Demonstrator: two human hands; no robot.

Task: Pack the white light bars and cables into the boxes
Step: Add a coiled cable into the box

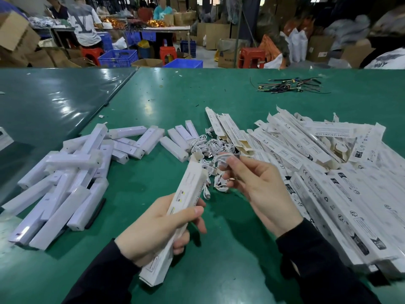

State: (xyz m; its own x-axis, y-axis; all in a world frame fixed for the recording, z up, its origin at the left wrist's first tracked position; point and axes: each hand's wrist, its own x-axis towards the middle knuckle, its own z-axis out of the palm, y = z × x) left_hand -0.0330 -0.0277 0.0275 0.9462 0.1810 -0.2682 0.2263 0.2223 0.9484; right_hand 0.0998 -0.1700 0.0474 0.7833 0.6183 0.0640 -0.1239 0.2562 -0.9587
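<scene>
STEP: cable going into box | left hand (153, 233) grip wraps box (175, 218), open end up | right hand (252, 183) pinches coiled cable (225, 161) just above that mouth | NEXT: feed it in, likely needs steady aim

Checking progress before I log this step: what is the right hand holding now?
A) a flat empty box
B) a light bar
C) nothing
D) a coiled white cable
D: the right hand pinches a coiled white cable just past the open end of the box, which the left hand grips.
</scene>
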